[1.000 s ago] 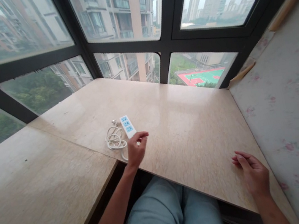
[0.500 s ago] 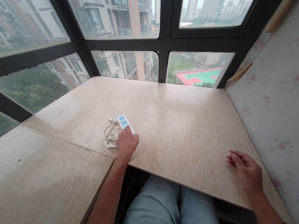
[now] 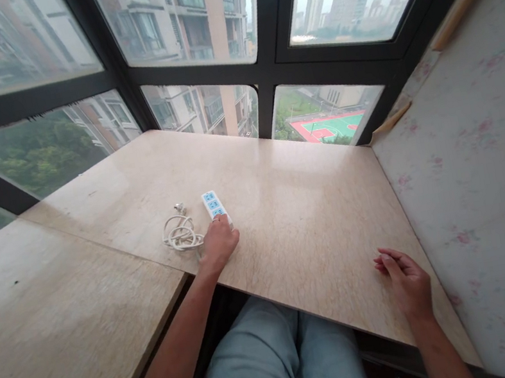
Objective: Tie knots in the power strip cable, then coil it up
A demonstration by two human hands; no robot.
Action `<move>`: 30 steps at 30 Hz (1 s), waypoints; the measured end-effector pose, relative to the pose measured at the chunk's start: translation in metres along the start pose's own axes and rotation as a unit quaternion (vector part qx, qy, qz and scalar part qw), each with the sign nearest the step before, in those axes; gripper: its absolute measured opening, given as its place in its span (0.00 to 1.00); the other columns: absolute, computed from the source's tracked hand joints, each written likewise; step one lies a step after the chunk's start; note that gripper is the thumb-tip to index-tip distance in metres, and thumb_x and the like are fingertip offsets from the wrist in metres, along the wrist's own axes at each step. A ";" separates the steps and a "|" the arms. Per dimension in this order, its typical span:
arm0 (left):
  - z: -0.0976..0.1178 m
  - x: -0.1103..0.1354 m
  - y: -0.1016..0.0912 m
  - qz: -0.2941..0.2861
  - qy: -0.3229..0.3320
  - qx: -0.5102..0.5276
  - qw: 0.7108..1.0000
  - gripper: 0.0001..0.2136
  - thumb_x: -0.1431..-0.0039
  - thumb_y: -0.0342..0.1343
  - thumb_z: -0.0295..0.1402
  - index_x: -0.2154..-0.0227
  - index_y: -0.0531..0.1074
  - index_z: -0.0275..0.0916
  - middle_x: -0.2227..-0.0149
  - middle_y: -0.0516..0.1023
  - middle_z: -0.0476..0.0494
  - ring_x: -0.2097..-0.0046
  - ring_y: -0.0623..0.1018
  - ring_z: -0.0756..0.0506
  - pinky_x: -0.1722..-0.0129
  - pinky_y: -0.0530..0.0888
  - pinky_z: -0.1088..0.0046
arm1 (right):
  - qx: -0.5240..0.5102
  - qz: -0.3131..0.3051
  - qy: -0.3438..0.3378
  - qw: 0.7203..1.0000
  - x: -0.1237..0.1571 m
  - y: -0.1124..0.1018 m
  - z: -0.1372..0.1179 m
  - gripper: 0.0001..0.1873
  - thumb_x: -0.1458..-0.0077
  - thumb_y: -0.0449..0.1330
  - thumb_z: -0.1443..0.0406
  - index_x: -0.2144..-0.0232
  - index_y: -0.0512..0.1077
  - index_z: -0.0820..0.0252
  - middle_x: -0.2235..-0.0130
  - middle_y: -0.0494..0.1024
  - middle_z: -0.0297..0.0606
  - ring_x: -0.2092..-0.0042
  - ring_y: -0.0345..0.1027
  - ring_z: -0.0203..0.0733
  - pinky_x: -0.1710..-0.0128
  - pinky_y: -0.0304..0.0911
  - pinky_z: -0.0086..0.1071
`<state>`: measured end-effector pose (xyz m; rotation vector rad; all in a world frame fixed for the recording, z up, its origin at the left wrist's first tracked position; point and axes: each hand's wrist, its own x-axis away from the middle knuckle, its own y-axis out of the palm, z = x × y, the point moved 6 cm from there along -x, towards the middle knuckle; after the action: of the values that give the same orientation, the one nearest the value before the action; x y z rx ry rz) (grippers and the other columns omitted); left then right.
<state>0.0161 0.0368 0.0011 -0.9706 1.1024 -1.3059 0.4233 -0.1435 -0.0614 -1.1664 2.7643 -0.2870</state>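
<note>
Left hand (image 3: 219, 242) pinches white-and-blue oblong plastic power strip (image 3: 213, 204) at six o'clock; likely gripping step. Shifting calls for slack, coiled white cord (image 3: 176, 245) (nine o'clock). Right hand (image 3: 409, 284): fingers together.

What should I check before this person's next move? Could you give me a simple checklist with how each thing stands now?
1. Left hand at the power strip: ok, it covers the strip's near end.
2. Firm grip: cannot tell, the hand itself hides part of the contact.
3. Cord neatly straightened: not ok, it lies in loose loops left of the strip.
4. Plug out of any socket: ok, it lies on the counter just beyond the loops.
5. Right hand free: ok, loosely curled near the wall, nothing visible in it.
</note>
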 end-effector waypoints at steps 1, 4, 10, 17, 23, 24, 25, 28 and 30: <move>0.005 0.000 0.002 -0.004 0.010 0.002 1.000 0.14 0.41 0.50 0.33 0.54 0.67 0.33 0.49 0.72 0.31 0.49 0.74 0.37 0.55 0.72 0.63 | 0.000 0.000 0.000 1.000 0.000 0.000 0.001 0.23 0.52 0.64 0.51 0.61 0.76 0.63 0.68 0.78 0.41 0.67 0.72 0.40 0.62 0.69 0.39; 0.022 -0.001 0.009 -0.014 0.035 0.020 0.999 0.14 0.41 0.51 0.33 0.53 0.67 0.34 0.47 0.71 0.31 0.46 0.72 0.37 0.53 0.72 0.63 | -0.002 0.000 -0.002 1.000 0.000 0.000 0.002 0.23 0.52 0.64 0.51 0.60 0.76 0.63 0.68 0.78 0.40 0.67 0.72 0.40 0.62 0.69 0.38; 0.061 0.000 0.025 -0.037 0.083 0.066 0.994 0.17 0.42 0.53 0.33 0.50 0.66 0.34 0.40 0.65 0.31 0.38 0.63 0.36 0.46 0.70 0.60 | 0.005 0.002 -0.002 1.000 0.000 0.000 0.000 0.23 0.52 0.64 0.51 0.60 0.76 0.62 0.68 0.78 0.40 0.68 0.72 0.40 0.62 0.69 0.37; 0.109 0.000 0.039 -0.073 0.104 0.084 0.988 0.20 0.42 0.53 0.34 0.47 0.65 0.36 0.36 0.60 0.33 0.34 0.57 0.32 0.45 0.69 0.56 | -0.005 0.000 -0.007 1.000 0.000 0.002 -0.003 0.22 0.52 0.63 0.51 0.61 0.76 0.62 0.68 0.78 0.40 0.67 0.72 0.40 0.64 0.70 0.37; 0.139 -0.004 0.049 -0.075 0.140 0.109 0.981 0.21 0.42 0.52 0.33 0.46 0.65 0.32 0.35 0.59 0.31 0.33 0.54 0.29 0.42 0.67 0.54 | -0.016 0.000 -0.003 1.000 0.000 0.003 -0.002 0.21 0.51 0.63 0.52 0.62 0.76 0.62 0.68 0.78 0.40 0.67 0.72 0.40 0.63 0.70 0.37; 0.143 -0.006 0.051 -0.074 0.149 0.115 0.979 0.21 0.42 0.53 0.32 0.45 0.65 0.32 0.35 0.59 0.31 0.33 0.53 0.30 0.41 0.66 0.54 | -0.017 0.001 -0.002 1.000 0.000 0.003 -0.003 0.21 0.51 0.63 0.52 0.62 0.76 0.62 0.68 0.78 0.40 0.67 0.72 0.40 0.63 0.70 0.37; 0.147 -0.007 0.053 -0.074 0.161 0.121 0.977 0.22 0.42 0.53 0.32 0.45 0.64 0.32 0.35 0.59 0.30 0.33 0.53 0.31 0.40 0.64 0.55 | -0.017 0.001 -0.001 1.000 0.000 0.003 -0.003 0.20 0.51 0.63 0.52 0.62 0.76 0.62 0.68 0.78 0.40 0.67 0.72 0.40 0.63 0.70 0.37; 0.158 -0.014 0.061 -0.073 0.212 0.140 0.964 0.24 0.43 0.55 0.33 0.44 0.63 0.31 0.35 0.58 0.29 0.32 0.51 0.33 0.36 0.59 0.55 | -0.018 0.005 -0.001 1.000 0.000 0.002 -0.004 0.20 0.51 0.63 0.52 0.63 0.76 0.62 0.68 0.78 0.40 0.68 0.72 0.40 0.63 0.70 0.37; 0.161 -0.018 0.065 -0.070 0.239 0.153 0.956 0.25 0.44 0.55 0.34 0.44 0.64 0.31 0.36 0.59 0.28 0.32 0.51 0.34 0.35 0.57 0.56 | -0.018 0.006 -0.003 1.000 -0.001 0.002 -0.004 0.21 0.51 0.63 0.52 0.62 0.76 0.62 0.68 0.78 0.40 0.68 0.72 0.40 0.64 0.70 0.37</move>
<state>0.1879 0.0480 -0.0242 -0.5168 1.1546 -1.8285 0.4216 -0.1412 -0.0584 -1.1569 2.7821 -0.2328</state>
